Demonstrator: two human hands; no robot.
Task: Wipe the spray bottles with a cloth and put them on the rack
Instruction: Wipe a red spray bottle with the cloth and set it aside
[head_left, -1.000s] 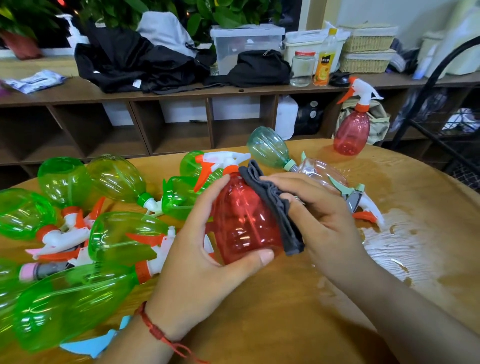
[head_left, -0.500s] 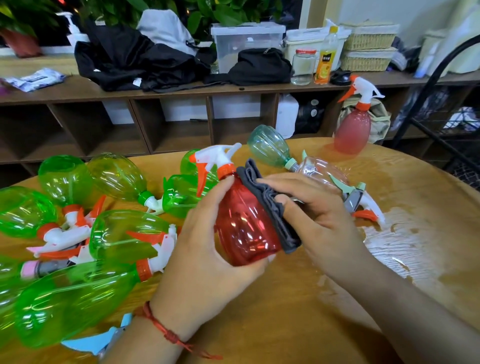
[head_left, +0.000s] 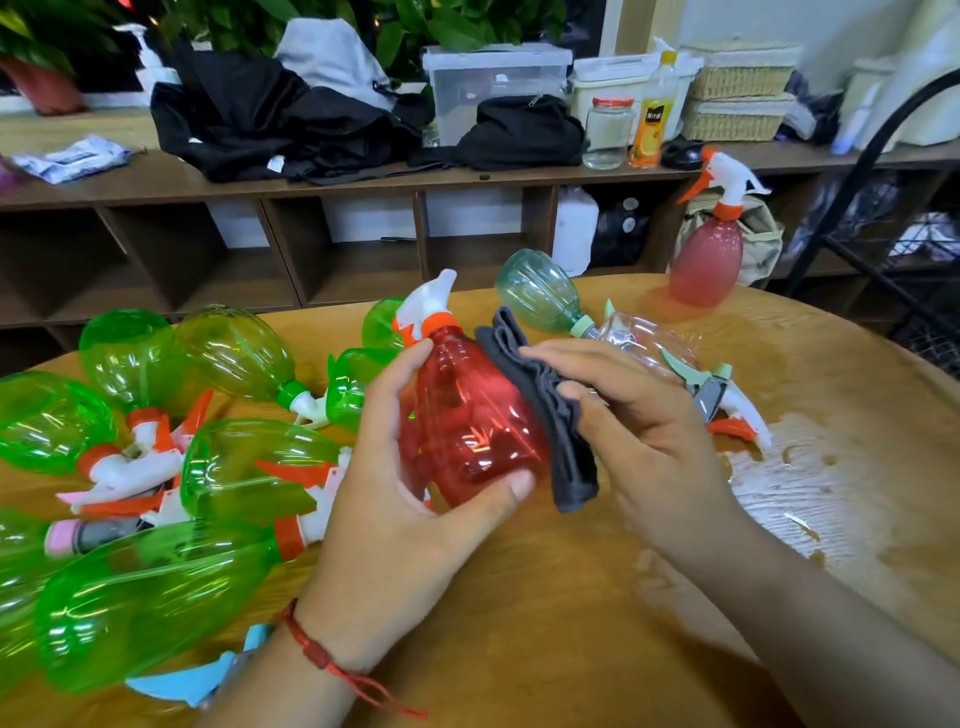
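We are in the wiping step. Our left hand (head_left: 395, 499) grips the translucent red plastic spray bottle (head_left: 467, 415) with the white-and-orange trigger head. The thumb curls across the base and the fingers go behind, so the bottle is held tilted just above the round wooden surface (head_left: 571, 623). Our right hand (head_left: 644, 431) holds the folded dark grey cloth (head_left: 540, 405), fingers bent over it, pressing it against the bottle's right flank.

A heap of translucent green plastic spray bottles (head_left: 234, 467) lies on its side to the left, apparently waiting its turn. A second red spray bottle (head_left: 706, 260) stands upright at the far edge. Water glistens on the surface (head_left: 779, 493) to the right.

Next, we judge, the bottle needs turning in the left hand so the cloth reaches the unwiped sides and the neck. Then it goes to the rack, which is probably the black metal frame (head_left: 820, 235) at the right, keeping clear of that wet patch.
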